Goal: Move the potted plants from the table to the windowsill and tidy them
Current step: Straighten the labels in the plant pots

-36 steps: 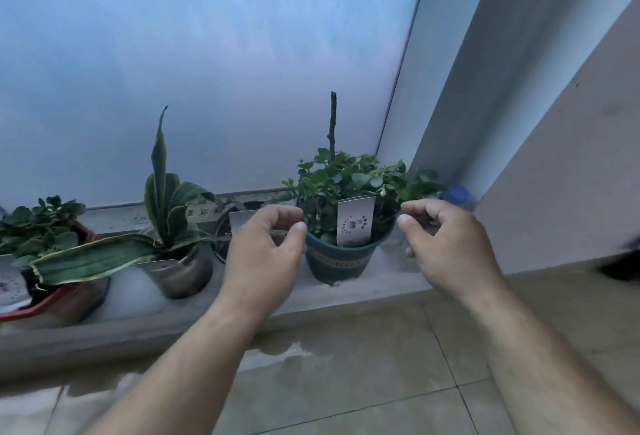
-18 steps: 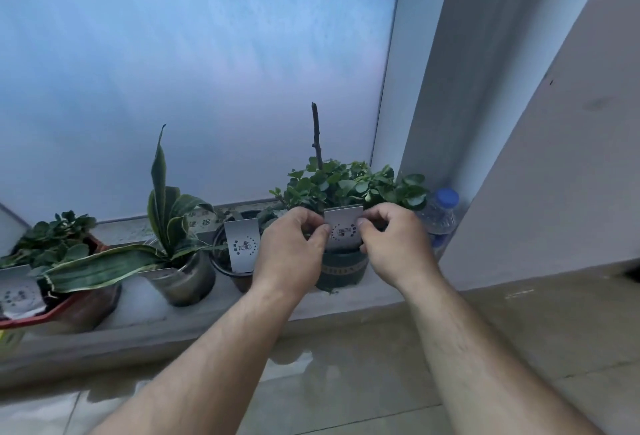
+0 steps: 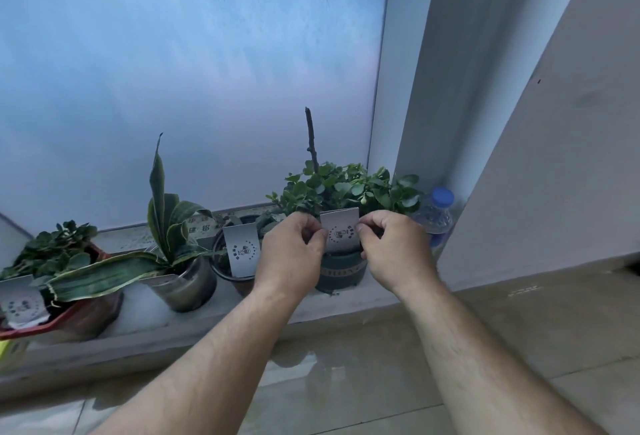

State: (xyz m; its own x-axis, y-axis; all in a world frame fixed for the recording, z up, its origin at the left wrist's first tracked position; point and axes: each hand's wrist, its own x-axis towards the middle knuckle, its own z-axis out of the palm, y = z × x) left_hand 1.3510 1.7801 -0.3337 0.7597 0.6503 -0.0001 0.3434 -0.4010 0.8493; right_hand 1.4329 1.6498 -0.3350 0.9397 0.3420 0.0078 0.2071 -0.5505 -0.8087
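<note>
Several potted plants stand in a row on the grey windowsill (image 3: 221, 313). At the right is a dark green pot (image 3: 341, 270) with a bushy small-leaved plant and a bare stick. A white label card (image 3: 341, 230) stands at its front rim. My left hand (image 3: 291, 254) pinches the card's left edge and my right hand (image 3: 391, 254) pinches its right edge. Left of it sit a dark pot (image 3: 228, 272) with its own card, a metallic pot (image 3: 183, 285) holding a snake plant, and a red pot (image 3: 79, 317) with a leafy plant.
A frosted window pane (image 3: 190, 88) rises behind the pots. A clear water bottle with a blue cap (image 3: 436, 216) stands in the right corner by the wall (image 3: 554, 157). The tiled floor (image 3: 346, 375) in front has a wet patch.
Both hands have moved inward from beside the green pot and taken hold of its label card on either edge. The view has tilted up slightly.
</note>
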